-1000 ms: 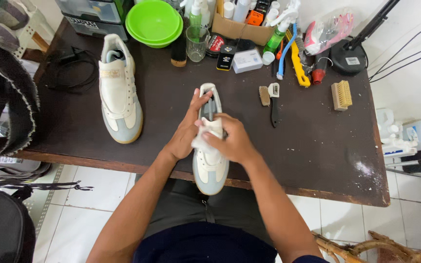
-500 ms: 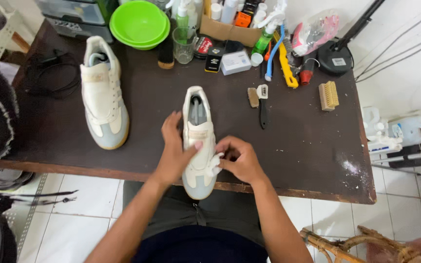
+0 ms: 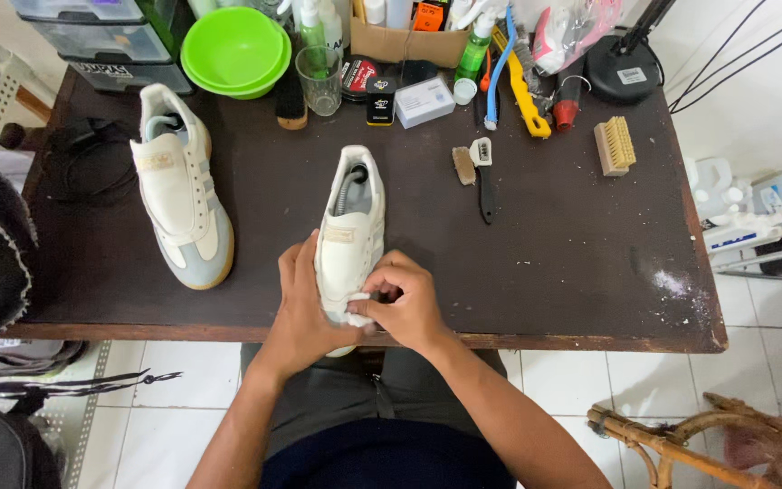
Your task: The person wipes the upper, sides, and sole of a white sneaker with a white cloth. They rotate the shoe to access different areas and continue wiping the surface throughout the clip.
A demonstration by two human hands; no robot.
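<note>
The right hand is closed on a small white cloth, pinching it against the toe of a cream sneaker. The left hand is wrapped around that sneaker's left side, gripping it steady at the near edge of the table. The step in hand looks like wiping the toe area; carrying on calls for a firm hold from the left hand while the cloth rubs the leather. Far to the left of the left hand lies the second sneaker. Beyond the right hand rest a dark-handled brush and a wooden brush.
</note>
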